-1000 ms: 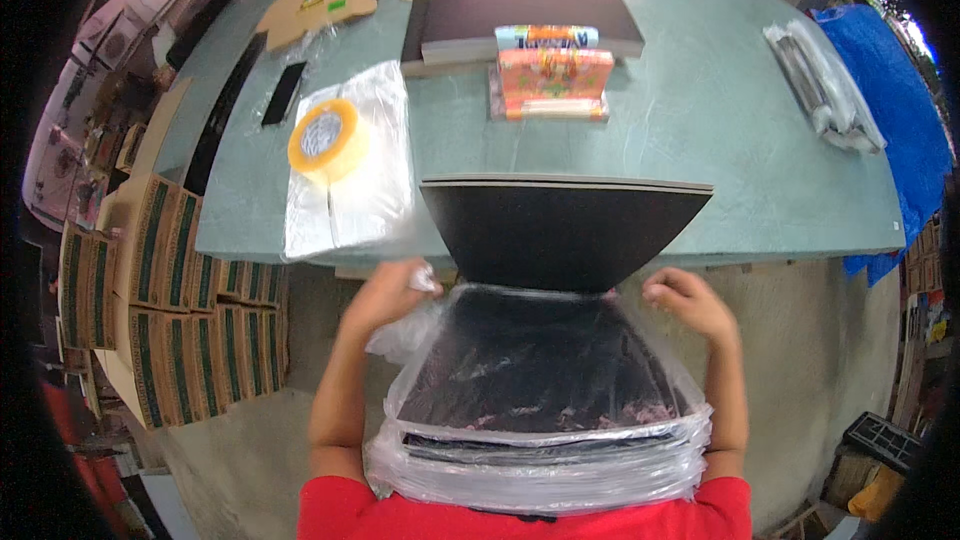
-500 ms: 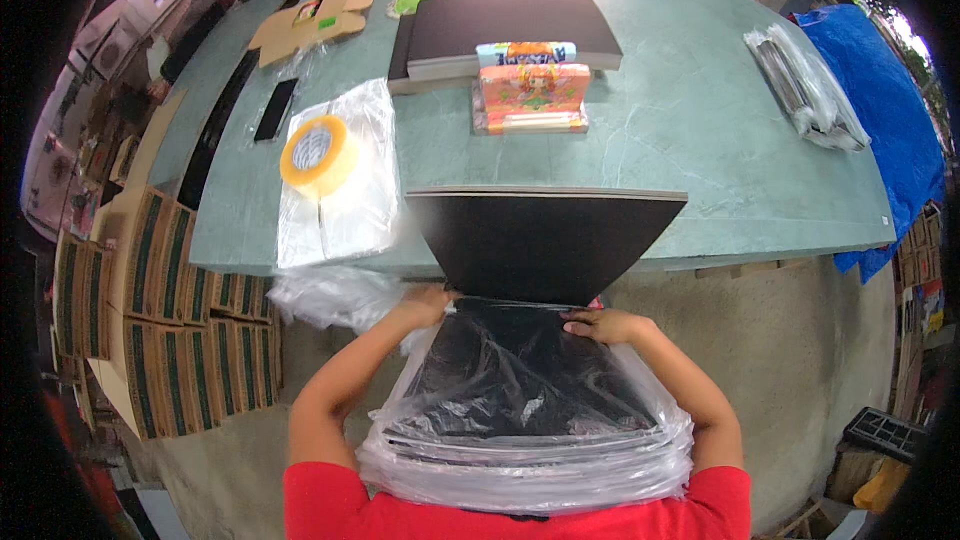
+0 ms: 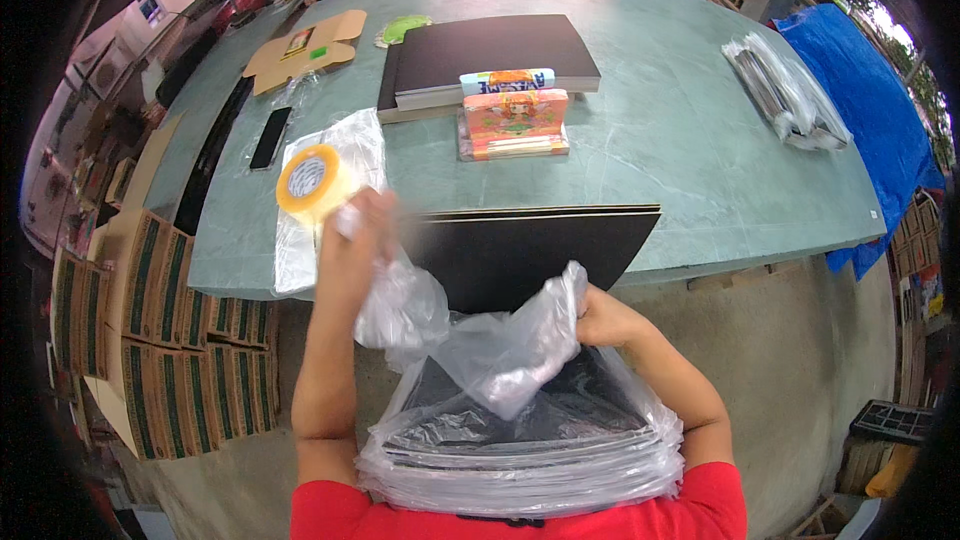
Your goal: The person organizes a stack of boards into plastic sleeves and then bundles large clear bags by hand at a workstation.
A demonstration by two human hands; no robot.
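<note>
My left hand (image 3: 362, 230), somewhat blurred, is raised near the tape roll with its fingers closed on a clear plastic bag (image 3: 405, 305). The bag stretches across to my right hand (image 3: 607, 318), which grips its other side. Beneath it, against my body, lies a stack of black boards in clear plastic (image 3: 520, 475). Further black boards (image 3: 540, 250) stand tilted up at the table's front edge, just beyond the bag. Left of them, the yellow tape roll (image 3: 312, 183) rests on flat plastic bags (image 3: 362, 145).
On the green table (image 3: 660, 160) are thick black boards (image 3: 500, 50), colourful small packs (image 3: 515, 115), a phone (image 3: 270, 138), a flattened carton (image 3: 305, 50) and a plastic-wrapped bundle (image 3: 785, 90). A blue tarp (image 3: 860, 130) hangs at right. Stacked cartons (image 3: 190, 340) stand left.
Both hands have come off the wrapped stack's far edge. The left has risen up and leftward toward the tape; the plastic bag is now lifted and stretched between both hands.
</note>
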